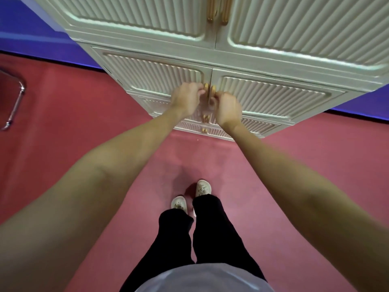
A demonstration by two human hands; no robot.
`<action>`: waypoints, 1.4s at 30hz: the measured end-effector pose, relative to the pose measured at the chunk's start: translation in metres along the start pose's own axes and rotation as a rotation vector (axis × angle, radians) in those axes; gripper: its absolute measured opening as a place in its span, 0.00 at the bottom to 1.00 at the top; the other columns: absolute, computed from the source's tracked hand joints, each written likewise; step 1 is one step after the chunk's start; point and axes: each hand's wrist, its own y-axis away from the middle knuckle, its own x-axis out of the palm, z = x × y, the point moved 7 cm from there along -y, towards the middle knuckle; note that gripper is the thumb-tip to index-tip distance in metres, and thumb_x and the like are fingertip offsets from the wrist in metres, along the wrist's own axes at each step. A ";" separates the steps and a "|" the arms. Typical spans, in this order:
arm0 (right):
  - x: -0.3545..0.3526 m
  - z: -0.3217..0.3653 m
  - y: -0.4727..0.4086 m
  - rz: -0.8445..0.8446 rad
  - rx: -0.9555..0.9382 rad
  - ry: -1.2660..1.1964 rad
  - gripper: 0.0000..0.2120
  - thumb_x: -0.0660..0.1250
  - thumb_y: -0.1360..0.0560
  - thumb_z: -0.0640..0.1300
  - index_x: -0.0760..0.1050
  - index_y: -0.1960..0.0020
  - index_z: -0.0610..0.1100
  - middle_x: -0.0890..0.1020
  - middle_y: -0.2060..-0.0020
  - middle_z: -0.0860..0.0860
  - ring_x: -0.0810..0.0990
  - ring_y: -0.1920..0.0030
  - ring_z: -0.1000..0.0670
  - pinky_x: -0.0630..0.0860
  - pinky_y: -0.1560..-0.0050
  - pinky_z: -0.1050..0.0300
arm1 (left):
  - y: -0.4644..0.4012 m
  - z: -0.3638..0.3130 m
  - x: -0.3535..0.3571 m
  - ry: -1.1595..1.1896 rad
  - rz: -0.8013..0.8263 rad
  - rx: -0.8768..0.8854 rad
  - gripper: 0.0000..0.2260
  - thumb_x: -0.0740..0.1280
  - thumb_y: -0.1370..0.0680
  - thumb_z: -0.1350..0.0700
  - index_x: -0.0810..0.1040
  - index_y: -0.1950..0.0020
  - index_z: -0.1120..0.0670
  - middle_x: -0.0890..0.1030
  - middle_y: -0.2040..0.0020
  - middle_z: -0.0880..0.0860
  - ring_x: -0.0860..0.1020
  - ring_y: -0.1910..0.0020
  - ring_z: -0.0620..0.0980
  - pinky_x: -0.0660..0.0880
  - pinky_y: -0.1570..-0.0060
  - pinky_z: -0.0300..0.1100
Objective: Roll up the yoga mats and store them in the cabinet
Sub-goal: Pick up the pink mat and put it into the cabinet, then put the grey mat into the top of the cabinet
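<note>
Cabinet (263, 60) fills the frame's upper centre, no yoga mats in view; left hand (185, 99) and right hand (228, 110) curl fingers around the gold handles (206, 87), so both closed doors should swing evenly outward.

the scene is evenly and fairly brightly lit from overhead, with a cool cast. soft sheen runs along the ribbed moulding of the cabinet (273, 28), strongest on the upper door edges. a faint, diffuse shadow pools on the red carpet (84, 123) just ahead of the shoes (203, 188). wide-angle distortion bends the cabinet's lines outward and stretches the forearms toward the lower corners. the middle of the frame is reasonably sharp; the edges, the near arms and the pale shirt hem (202, 277) are soft and smeared.
</note>
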 end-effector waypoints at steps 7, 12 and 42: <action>-0.001 -0.002 -0.015 0.054 0.046 -0.026 0.12 0.58 0.19 0.44 0.78 0.42 0.44 0.82 0.49 0.41 0.79 0.47 0.38 0.68 0.57 0.54 | -0.001 0.000 0.004 0.031 0.015 -0.086 0.09 0.60 0.18 0.55 0.80 0.48 0.54 0.83 0.52 0.57 0.79 0.49 0.60 0.70 0.57 0.46; 0.012 -0.015 0.006 0.181 -0.001 -0.134 0.16 0.61 0.20 0.45 0.73 0.35 0.38 0.77 0.39 0.39 0.76 0.40 0.38 0.72 0.43 0.50 | 0.016 0.013 0.006 0.184 0.020 -0.264 0.11 0.63 0.19 0.53 0.77 0.39 0.55 0.83 0.46 0.56 0.79 0.45 0.58 0.76 0.48 0.48; 0.055 -0.063 0.696 -0.479 1.233 -0.293 0.31 0.61 0.21 0.56 0.60 0.24 0.40 0.61 0.25 0.42 0.55 0.23 0.43 0.52 0.26 0.43 | 0.439 -0.146 0.111 -0.289 0.648 1.150 0.30 0.62 0.20 0.48 0.55 0.21 0.52 0.56 0.21 0.56 0.53 0.23 0.59 0.50 0.25 0.59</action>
